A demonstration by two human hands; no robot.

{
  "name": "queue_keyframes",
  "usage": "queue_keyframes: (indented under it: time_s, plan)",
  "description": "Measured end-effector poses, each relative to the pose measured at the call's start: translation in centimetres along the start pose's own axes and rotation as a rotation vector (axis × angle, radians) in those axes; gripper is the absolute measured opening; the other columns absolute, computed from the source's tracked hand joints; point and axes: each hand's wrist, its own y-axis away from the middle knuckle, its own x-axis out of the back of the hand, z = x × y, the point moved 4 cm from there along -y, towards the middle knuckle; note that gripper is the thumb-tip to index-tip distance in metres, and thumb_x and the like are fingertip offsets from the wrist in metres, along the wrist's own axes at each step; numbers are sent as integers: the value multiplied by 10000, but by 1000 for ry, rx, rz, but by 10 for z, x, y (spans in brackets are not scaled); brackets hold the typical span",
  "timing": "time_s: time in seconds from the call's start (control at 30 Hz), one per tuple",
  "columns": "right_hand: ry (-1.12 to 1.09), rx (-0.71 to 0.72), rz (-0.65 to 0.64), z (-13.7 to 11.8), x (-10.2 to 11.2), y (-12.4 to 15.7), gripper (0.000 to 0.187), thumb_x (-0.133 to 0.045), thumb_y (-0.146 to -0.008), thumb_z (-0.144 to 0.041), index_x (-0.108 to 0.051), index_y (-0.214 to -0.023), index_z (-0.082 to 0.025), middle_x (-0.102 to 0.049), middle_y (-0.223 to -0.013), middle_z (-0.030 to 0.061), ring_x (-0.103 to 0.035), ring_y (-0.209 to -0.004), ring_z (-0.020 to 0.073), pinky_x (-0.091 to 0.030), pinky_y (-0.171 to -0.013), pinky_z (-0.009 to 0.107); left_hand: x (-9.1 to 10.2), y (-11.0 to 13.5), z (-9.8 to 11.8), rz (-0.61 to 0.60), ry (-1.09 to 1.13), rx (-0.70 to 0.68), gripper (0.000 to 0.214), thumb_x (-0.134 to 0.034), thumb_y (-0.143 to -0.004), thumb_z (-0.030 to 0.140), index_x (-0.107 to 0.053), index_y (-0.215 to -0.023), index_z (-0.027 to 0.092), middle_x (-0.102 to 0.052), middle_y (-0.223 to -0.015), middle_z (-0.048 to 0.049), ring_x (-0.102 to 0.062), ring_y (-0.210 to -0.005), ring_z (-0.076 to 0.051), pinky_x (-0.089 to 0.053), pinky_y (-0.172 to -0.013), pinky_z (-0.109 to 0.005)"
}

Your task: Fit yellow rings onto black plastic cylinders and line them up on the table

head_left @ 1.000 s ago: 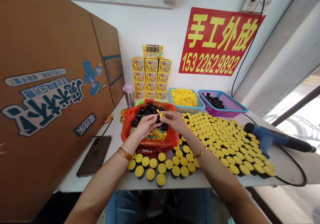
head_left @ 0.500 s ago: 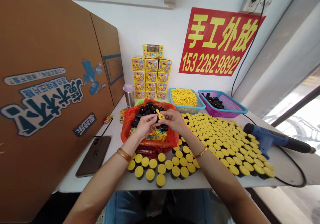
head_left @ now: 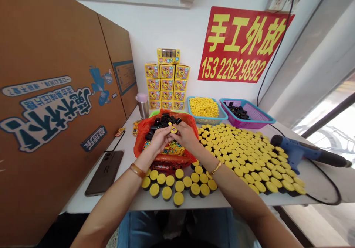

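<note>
Above a basket lined with a red plastic bag (head_left: 139, 144), my two hands meet fingertip to fingertip. Between them is a small yellow ring-shaped piece (head_left: 174, 130) with a pinkish centre, set against a small black part. My right hand (head_left: 188, 135) pinches the yellow piece from the right. My left hand (head_left: 160, 141) closes on the black part from the left, though fingers hide most of it. Beneath lie black cylinders (head_left: 165, 119), and nearer me in the same basket are colourful beads with yellow pieces (head_left: 177, 150).
Rows of yellow-capped black pots (head_left: 238, 148) stand on the right and in front. Behind are a basket of yellow rings (head_left: 203, 107), a purple basket (head_left: 259, 115) of black parts, stacked yellow boxes (head_left: 167, 85) and a flask (head_left: 143, 107). A phone (head_left: 105, 172), cartons (head_left: 55, 92) and blue heat gun (head_left: 296, 152) flank these.
Both hands have shifted slightly left, and the right hand has turned further over the yellow piece. The yellow piece has moved left and tilted, its stem now less visible.
</note>
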Motion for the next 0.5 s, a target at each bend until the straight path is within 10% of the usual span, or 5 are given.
queue_keyframes:
  time_s: [0.13, 0.27, 0.5]
  plan:
    - [-77, -76, 19, 6, 1, 2, 331, -686, -830, -293, -701, -1123, -139, -654, -963, 119, -633, -822, 218, -548, -783, 379, 2, 0, -1, -29, 1, 22, 186, -746, -806, 266, -723, -805, 82, -741, -789, -91, -691, -680, -131, -592, -800, -293]
    - [-622, -294, 1, 23, 6, 1, 382, -751, -746, -486, -682, -967, -182, -700, -819, 45, -672, -700, 176, -593, -685, 342, 2, 0, -1, -68, -4, 6, 167, -767, -772, 194, -732, -907, 103, -750, -904, -84, -721, -825, -162, -576, -903, -329]
    - [-1058, -693, 129, 42, 6, 11, 378, -828, -672, -445, -627, -855, -182, -714, -733, 26, -661, -565, 114, -588, -567, 241, -2, 6, 1, -42, -98, 43, 378, -763, -771, 264, -638, -1124, 211, -699, -887, -38, -745, -740, -189, -611, -731, -313]
